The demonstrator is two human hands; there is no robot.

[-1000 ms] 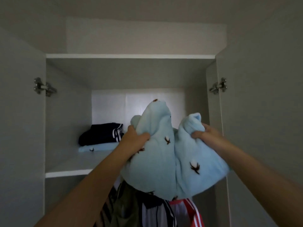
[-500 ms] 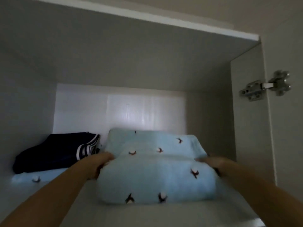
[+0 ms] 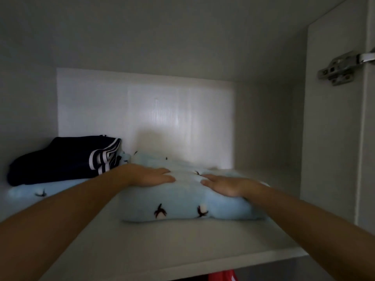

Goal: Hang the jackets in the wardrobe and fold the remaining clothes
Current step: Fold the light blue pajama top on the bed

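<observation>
- Hands both on one thing: left hand (image 3: 151, 176) and right hand (image 3: 225, 184) lie palm-down on top of the folded light-blue garment (image 3: 182, 207), the one with small dark-and-white motifs.
- Left hand's fingers (image 3: 162, 177): straight, held close together, pointing right toward the other hand. They lie flat on the cloth and grip nothing.
- Right hand's fingers (image 3: 211, 180): straight, close together, pointing left. They lie flat on the cloth too and grip nothing.
- Fingertips of the two hands are near each other but not touching, with a strip of blue cloth between them.
- Folded light-blue garment sits directly under both sets of fingers, on the wardrobe shelf (image 3: 162, 246). Its front fold bulges below the fingers, toward the shelf's front edge.
- Left of the left fingers, past the wrist: navy garment (image 3: 60, 159) with white stripes, folded, lying on a second light-blue piece (image 3: 36, 189).
- That stack is just beside the pressed garment; whether they touch, cannot tell.
- Beyond the fingertips: pale back panel (image 3: 142, 110) with a lit patch.
- Right of the right fingers and high up: metal hinge (image 3: 338, 67) on the wardrobe's side.
- Below the fingers, under the shelf edge: scrap of red fabric (image 3: 223, 275), too little showing to say what it is.
</observation>
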